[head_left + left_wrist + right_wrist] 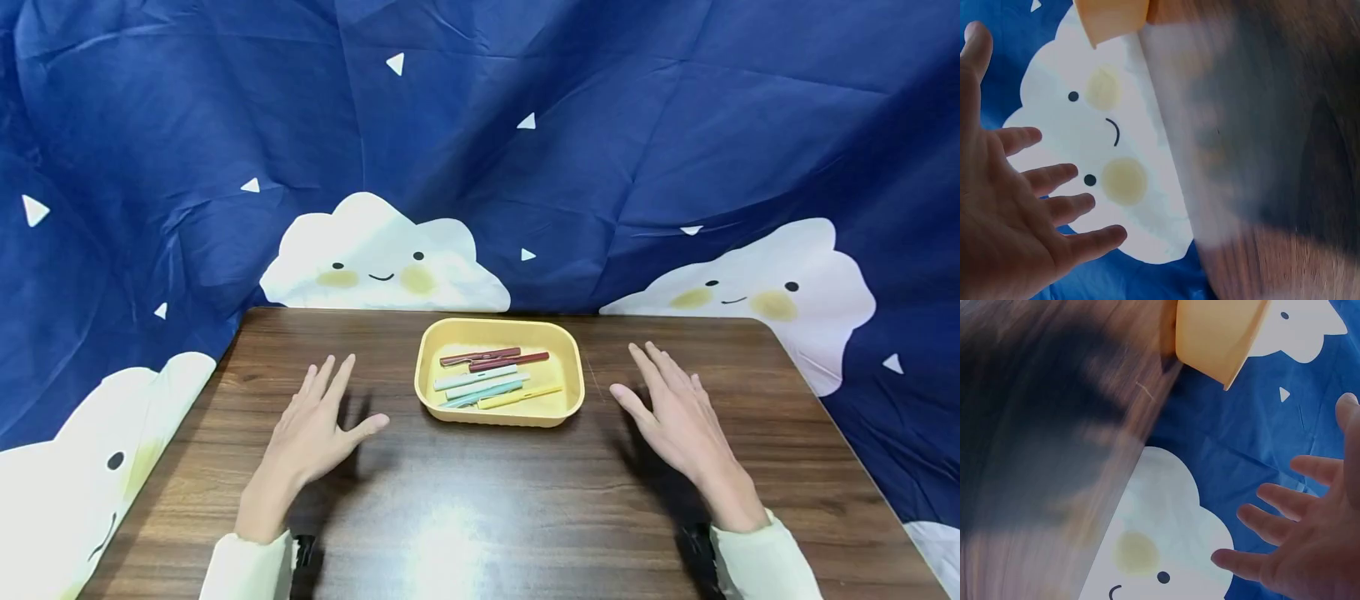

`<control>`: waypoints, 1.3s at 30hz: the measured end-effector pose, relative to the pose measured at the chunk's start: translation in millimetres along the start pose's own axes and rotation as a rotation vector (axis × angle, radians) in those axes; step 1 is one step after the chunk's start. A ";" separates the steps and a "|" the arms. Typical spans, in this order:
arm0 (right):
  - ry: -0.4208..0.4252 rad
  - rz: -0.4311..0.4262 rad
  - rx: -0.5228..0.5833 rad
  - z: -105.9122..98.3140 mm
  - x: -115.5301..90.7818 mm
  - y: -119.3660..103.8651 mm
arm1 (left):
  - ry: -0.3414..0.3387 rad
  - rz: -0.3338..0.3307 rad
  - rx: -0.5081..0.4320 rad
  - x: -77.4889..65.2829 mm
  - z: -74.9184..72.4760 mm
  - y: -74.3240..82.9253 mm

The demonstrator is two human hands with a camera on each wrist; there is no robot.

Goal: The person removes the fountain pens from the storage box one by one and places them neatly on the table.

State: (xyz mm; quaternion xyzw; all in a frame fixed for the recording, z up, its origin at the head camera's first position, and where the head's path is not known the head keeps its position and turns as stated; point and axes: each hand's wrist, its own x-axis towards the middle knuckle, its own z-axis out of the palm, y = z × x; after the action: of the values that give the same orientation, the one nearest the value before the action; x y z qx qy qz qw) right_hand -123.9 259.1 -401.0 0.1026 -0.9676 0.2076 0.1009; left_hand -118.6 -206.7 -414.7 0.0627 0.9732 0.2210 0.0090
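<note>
Yellow tray (501, 418): up near the far edge of the wooden table (570, 500), sitting between your hands and touching neither.
Left hand (318, 429): off to the tray's left, fingers straight and fanned, thumb out towards it, nothing gripped.
Right hand (678, 412): same deal on the other side, fingers extended, palm bare.
Tray feel: looks like thin, fairly stiff plastic, so I'd guess light and maybe a bit slick.
Tray hold: I'd take the two short end walls just below the rim, one hand each, and keep it level so nothing rolls.
Tray axis: long side runs left to right across you, pretty square to the far edge.
Pens (487, 384): lying in the tray, probably light, hard and rolly; pinch one mid-barrel.
Pen axis: mostly left-right, right ends angled slightly away from you. Can't tell which ends are the nibs.
</note>
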 end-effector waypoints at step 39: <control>0.100 -0.086 0.214 22.7 34.8 -24.6 | -0.079 0.030 -0.738 37.2 40.5 19.1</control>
State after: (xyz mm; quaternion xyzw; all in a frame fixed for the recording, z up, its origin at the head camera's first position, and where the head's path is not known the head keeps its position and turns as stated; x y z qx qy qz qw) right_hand -154.8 222.1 -403.6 0.1439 -0.9284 0.3099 0.1462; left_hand -151.4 -167.6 -442.6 0.0782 0.8258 0.5547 0.0652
